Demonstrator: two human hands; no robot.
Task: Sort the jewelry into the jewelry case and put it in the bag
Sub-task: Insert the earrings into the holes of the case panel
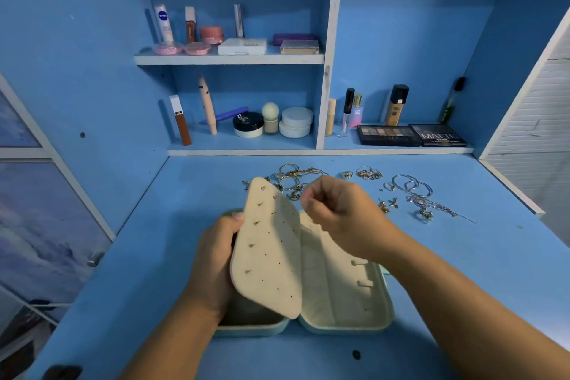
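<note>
Jewelry case (345,319) lies open on the blue counter (462,271): mint shell, cream padded lining. Left grip (216,253) holds its perforated cream panel (271,256) tilted up, with a few small studs (256,222) seated in the holes. Right grip (336,210) is curled beside the panel's top edge; cannot tell whether it pinches anything. Loose gold pieces (293,177) and silver chains (413,190) lie beyond the case.
</note>
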